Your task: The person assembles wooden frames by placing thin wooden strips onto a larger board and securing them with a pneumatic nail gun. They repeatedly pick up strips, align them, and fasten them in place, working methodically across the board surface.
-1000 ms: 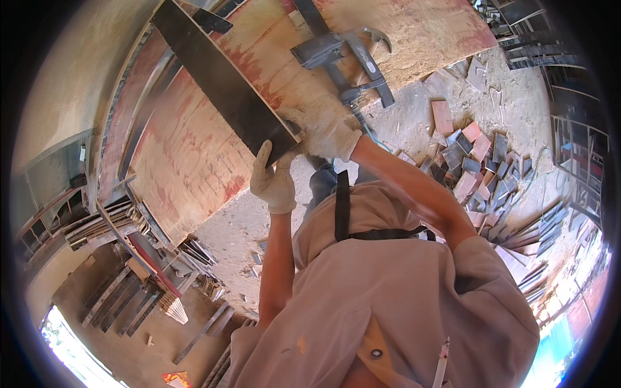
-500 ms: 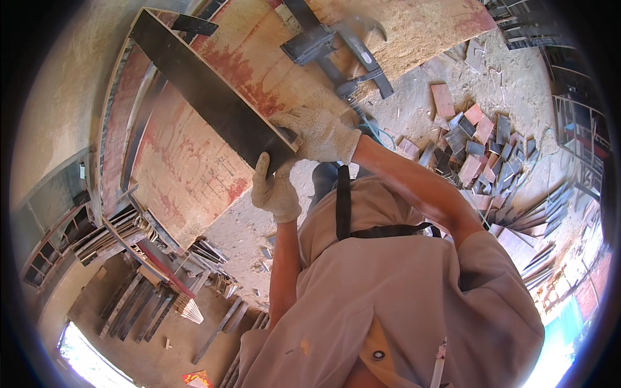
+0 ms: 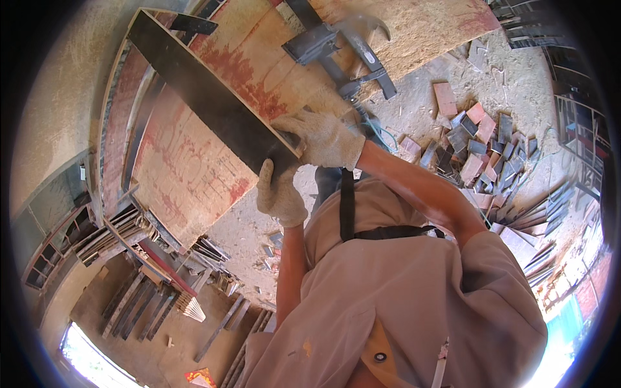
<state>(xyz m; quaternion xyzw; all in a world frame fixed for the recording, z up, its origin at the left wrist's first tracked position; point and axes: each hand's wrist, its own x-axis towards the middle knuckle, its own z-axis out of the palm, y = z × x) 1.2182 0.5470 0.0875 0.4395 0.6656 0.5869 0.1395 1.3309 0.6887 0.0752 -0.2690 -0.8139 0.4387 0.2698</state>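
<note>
A long black-faced board [image 3: 200, 90] slants from the upper left down to my two gloved hands. My left hand [image 3: 281, 197] is closed on its near end from below, thumb lying on the dark face. At the same end, along the right edge, my right hand [image 3: 323, 137] is closed on the board, and a small dark piece shows by its fingers; I cannot make out what it is. Beyond my right hand, a black nail gun [image 3: 336, 61] lies on the stained wooden worktable [image 3: 187, 161], a thin hose [image 3: 381, 132] near its lower end.
Wood offcuts [image 3: 475, 139] lie heaped on the dusty floor to the right. Stacked strips [image 3: 116, 233] and several long bars [image 3: 139, 307] are at the lower left. Another short dark piece [image 3: 194, 24] sits by the board's far end. A wall [image 3: 61, 97] rises at the left.
Both hands and the board's near end have shifted slightly to the right and down in the picture. The grip looks the same.
</note>
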